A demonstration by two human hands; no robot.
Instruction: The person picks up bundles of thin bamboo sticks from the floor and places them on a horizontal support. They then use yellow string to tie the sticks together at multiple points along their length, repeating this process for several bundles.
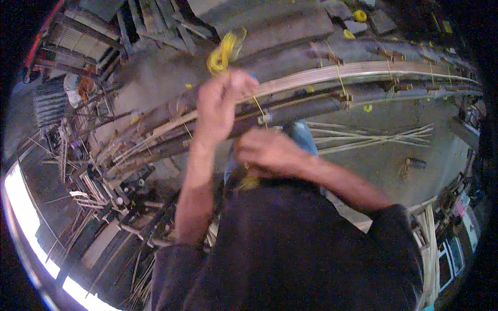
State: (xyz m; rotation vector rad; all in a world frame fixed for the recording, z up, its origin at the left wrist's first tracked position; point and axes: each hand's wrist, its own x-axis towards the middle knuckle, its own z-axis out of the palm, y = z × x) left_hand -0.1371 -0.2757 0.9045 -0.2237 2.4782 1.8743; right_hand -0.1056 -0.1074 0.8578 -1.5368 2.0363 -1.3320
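Note:
My left hand [220,103] is raised over long pale wooden strips [316,76], its fingers closed on a hank of yellow string [222,56] that sticks out above it. Lower down and nearer my body, my right hand [270,153] is curled, with yellow strands [249,181] showing beneath it. A thin taut yellow strand [259,107] runs down from beside my left hand toward the right one. The strips lie along a long, slightly bowed bundle and are tied at intervals with yellow loops [340,78]. My right fingertips are blurred and partly hidden.
Dark rounded beams [327,107] run beside the strips. Loose thin sticks [378,136] cross on the floor to the right. Wooden frames [78,39] stand at far left, and scrap timber [114,202] crowds the lower left. Yellow string rolls [359,15] lie at the back.

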